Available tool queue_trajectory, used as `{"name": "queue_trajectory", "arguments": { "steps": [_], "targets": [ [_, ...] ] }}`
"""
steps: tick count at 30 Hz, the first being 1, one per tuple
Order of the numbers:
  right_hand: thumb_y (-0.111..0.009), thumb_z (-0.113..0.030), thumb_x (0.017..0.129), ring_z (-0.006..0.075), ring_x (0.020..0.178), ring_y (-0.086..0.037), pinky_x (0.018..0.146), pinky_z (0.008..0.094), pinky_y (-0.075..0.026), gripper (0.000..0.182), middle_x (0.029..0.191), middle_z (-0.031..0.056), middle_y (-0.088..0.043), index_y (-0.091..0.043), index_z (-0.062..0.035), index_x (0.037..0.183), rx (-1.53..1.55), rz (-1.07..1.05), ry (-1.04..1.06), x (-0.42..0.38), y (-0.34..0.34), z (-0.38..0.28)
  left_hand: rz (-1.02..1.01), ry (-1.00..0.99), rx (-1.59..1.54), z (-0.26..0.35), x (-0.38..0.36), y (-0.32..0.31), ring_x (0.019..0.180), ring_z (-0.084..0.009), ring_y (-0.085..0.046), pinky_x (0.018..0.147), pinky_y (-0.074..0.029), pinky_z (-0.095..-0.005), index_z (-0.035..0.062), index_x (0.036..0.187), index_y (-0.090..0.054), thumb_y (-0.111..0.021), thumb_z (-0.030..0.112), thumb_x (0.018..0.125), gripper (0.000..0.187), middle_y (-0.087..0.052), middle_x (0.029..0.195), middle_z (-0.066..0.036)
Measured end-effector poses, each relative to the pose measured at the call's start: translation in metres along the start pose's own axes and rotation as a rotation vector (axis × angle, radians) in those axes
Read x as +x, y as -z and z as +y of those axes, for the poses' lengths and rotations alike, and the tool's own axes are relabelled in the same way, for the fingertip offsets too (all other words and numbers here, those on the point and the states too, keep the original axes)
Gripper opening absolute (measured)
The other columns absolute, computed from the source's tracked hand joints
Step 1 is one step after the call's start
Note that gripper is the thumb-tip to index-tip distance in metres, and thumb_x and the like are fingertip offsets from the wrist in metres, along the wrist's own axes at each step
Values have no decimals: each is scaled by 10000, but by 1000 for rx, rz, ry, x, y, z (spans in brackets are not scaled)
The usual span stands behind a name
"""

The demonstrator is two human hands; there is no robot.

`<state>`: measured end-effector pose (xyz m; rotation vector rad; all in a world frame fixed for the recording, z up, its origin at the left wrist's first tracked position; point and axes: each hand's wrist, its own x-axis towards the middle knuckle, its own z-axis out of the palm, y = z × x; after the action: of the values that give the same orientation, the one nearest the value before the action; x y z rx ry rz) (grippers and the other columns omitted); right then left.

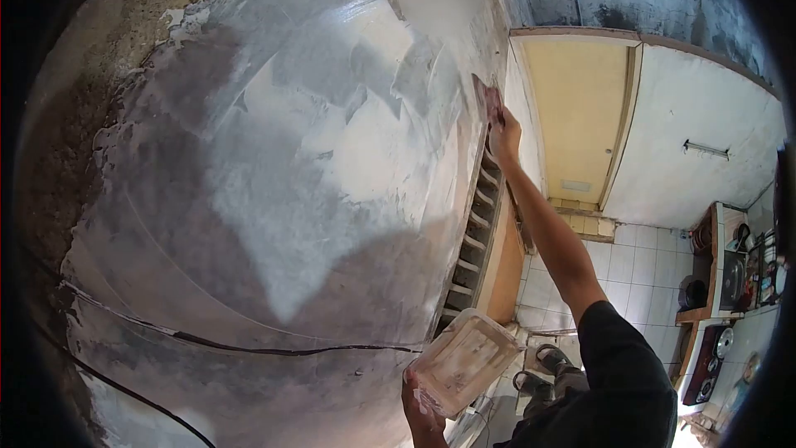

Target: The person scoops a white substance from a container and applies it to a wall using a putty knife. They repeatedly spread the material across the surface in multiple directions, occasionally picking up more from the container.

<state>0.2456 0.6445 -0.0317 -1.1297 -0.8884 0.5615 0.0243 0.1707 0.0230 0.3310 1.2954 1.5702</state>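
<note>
My right hand (504, 134) is closed round a putty knife (491, 102), its blade up against the right edge of the plastered wall (373, 149). White and grey patches of filler cover that wall, some wet and shiny. Down at the bottom, my left hand (424, 408), smeared with white filler, grips the lower left side of a shallow rectangular plastic tray (466, 357). The tray is tilted and has pale residue inside. Part of the left hand's fingers is hidden beneath the tray.
A slatted vent (467, 257) runs beside the wall edge, below the right hand. Black cables (240, 350) cross the lower wall. To the right are a yellow door (576, 108), a tiled floor (630, 270), a stove (711, 365) and a sink (733, 278).
</note>
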Motion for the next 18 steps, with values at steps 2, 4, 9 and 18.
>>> {"name": "queue_trajectory", "arguments": {
  "steps": [2,4,9,18],
  "targets": [
    [-496,-76,899,317,751,-615,738,348,-475,321,879,240,-639,-597,-31,1201,-57,17,139,16,-12,7,-16,-28,6,4,-5,-2,1056,-271,-578,906,-481,-427,30,1186,-499,-534,350,937,407,-583,1140,-123],
    [-502,-50,877,331,732,-625,700,352,-478,313,869,245,-634,-617,-28,1167,-40,2,212,-10,-24,-9,-33,-57,4,6,-4,2,1056,-272,-578,905,-482,-426,27,1182,-501,-536,351,936,408,-583,1140,-125],
    [-518,43,796,289,698,-671,655,352,-499,312,842,253,-623,-673,-15,1060,-71,-334,162,-140,-3,-40,-4,-53,36,-13,14,37,1100,-250,-571,935,-470,-407,20,1240,-476,-449,366,981,433,-570,1202,-119],
    [-532,-136,935,347,745,-660,665,357,-488,244,857,255,-635,-651,-4,1103,38,55,402,-70,4,-43,-78,47,-52,3,15,-8,1111,-281,-557,945,-458,-429,25,1206,-500,-516,384,944,444,-573,1192,-136]
  ]
}}
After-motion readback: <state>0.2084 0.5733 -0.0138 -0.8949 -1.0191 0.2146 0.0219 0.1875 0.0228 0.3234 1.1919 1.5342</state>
